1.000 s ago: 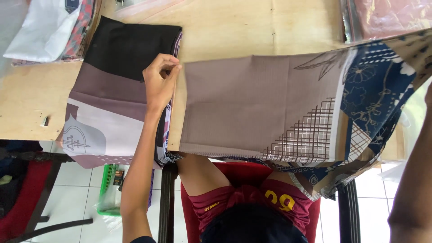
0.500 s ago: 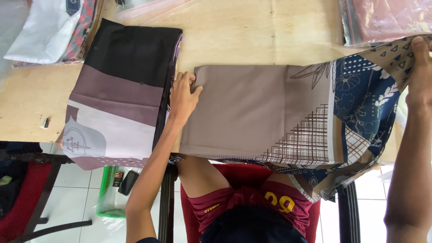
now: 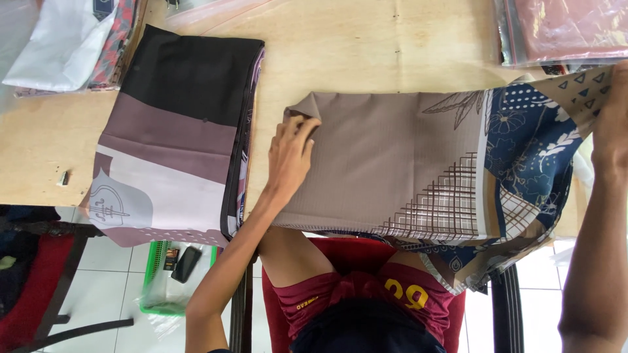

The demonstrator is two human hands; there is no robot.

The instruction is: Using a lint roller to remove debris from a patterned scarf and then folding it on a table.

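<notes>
A pale wooden table (image 3: 366,46) fills the view. Your left hand (image 3: 291,157) has slid rightward, now pressing flat and unclenched on the taupe patterned cloth (image 3: 392,163). Your right hand (image 3: 611,124) now pinches its far corner, drawing it taut. A folded stack (image 3: 176,131) lies beside.

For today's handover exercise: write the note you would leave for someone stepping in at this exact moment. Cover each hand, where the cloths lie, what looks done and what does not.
Left hand: flat on the near-left corner of the taupe patterned cloth, fingers at a turned-over edge.
Right hand: lifting the cloth's blue floral end at the right edge of view; grip partly out of frame.
The cloth lies across the wooden table, its near edge hanging over.
Done: a folded stack of cloths sits to the left.
Left: this cloth is still partly unfolded.
</notes>
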